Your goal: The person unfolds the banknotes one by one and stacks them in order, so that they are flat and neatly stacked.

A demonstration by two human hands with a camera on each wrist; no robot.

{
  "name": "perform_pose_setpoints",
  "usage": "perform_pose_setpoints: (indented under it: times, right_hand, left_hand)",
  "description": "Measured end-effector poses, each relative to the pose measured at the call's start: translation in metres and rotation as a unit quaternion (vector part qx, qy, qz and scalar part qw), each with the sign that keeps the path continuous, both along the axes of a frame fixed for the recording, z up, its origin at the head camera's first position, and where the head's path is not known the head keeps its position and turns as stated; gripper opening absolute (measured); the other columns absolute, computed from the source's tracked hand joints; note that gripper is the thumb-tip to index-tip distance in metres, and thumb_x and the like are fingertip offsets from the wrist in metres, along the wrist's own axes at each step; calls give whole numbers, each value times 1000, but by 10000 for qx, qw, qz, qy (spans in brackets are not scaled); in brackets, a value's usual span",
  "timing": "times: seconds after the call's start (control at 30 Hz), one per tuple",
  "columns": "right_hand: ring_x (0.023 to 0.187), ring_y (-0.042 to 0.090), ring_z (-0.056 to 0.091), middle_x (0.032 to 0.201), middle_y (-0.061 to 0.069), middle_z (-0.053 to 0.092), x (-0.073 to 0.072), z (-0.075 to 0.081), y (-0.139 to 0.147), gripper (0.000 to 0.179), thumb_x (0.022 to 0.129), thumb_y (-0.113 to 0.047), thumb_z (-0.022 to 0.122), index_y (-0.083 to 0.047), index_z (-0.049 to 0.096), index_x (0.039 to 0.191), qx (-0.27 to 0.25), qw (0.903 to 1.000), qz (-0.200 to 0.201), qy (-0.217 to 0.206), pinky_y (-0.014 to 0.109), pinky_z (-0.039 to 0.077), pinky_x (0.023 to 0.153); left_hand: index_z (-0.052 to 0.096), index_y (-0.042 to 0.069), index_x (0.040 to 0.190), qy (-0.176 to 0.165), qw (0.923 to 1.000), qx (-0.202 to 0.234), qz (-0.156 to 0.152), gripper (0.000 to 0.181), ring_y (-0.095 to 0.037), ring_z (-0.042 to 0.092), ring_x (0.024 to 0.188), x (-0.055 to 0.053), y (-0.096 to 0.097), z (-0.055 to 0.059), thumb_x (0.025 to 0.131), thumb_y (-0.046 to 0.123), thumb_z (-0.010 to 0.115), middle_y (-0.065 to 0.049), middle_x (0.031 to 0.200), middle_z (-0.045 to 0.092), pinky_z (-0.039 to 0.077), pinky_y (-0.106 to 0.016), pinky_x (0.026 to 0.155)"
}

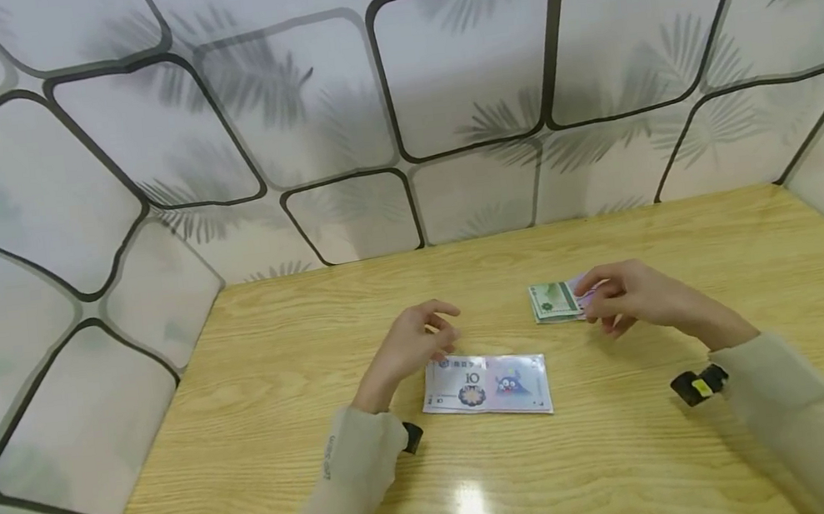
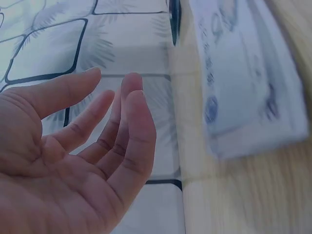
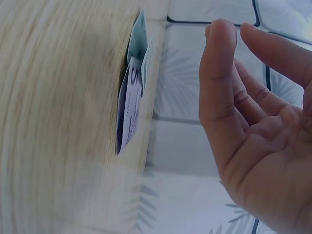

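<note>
Head view: left hand and right hand loosely curled, the latter partly hiding far banknotes; right-wrist view bares their parted edges.

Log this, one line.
left hand: empty, by pale rectangular paper note; right hand: empty, by folded green and purple paper notes; surface: yellow wood-grain table

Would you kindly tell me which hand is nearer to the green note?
Right: the right hand is close beside the green note, on its right; the left hand is farther off, to its left, near the note marked 10.
</note>
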State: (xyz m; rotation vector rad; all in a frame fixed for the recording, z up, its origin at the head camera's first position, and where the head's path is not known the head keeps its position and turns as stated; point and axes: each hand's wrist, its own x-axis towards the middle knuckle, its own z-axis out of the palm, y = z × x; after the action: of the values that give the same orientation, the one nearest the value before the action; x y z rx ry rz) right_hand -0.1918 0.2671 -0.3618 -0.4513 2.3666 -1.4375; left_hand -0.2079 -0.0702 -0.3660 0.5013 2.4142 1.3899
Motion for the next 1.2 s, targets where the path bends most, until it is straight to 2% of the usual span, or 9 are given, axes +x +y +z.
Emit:
perform_pose_setpoints:
  times: [0.3, 0.53, 0.7, 0.93, 1.2]
  right_hand:
    - [70, 18, 65, 90, 18, 69, -4, -3, 15, 33, 100, 2, 58, 19, 51, 127, -3, 9997, -249, -45, 36, 62, 65]
    - [72, 18, 64, 87, 14, 68, -9, -5, 22, 35, 100, -3, 61, 16, 52, 128, 213, 9983, -514, -146, 35, 62, 67]
    - [75, 20, 65, 88, 13, 69, -11, -7, 26, 38, 101, -5, 62, 17, 50, 129, 269, 9974, -623, -256, 36, 62, 69]
    - [79, 23, 67, 93, 14, 70, -14, -10, 32, 38, 100, -4, 61, 18, 49, 128, 325, 9963, -741, -306, 38, 62, 70]
    - [80, 23, 67, 94, 11, 70, -21, -14, 43, 39, 101, -5, 61, 20, 47, 127, 516, 9951, -783, -307, 37, 62, 70]
  left_hand:
    - [59, -3, 134, -258, 9990, 339, -149, 34, -40, 69, 94, -5, 19, 5, 101, 5, 61, -18, 104, 66, 61, -42, 79]
    - [58, -5, 134, -242, 9984, 432, -280, 34, -41, 69, 94, -10, 34, 5, 101, 4, 61, -25, 108, 66, 61, -42, 79]
    - [60, -4, 133, -316, 9979, 493, -272, 33, -42, 68, 95, -12, 44, 4, 101, 4, 61, -22, 105, 66, 61, -42, 79]
    - [60, -5, 133, -460, 9964, 610, -371, 32, -43, 68, 96, -15, 58, 4, 102, 4, 60, -29, 111, 64, 61, -43, 79]
    - [61, -4, 131, -639, 9946, 759, -298, 31, -44, 68, 97, -16, 77, 3, 101, 3, 62, -25, 107, 66, 61, -46, 81]
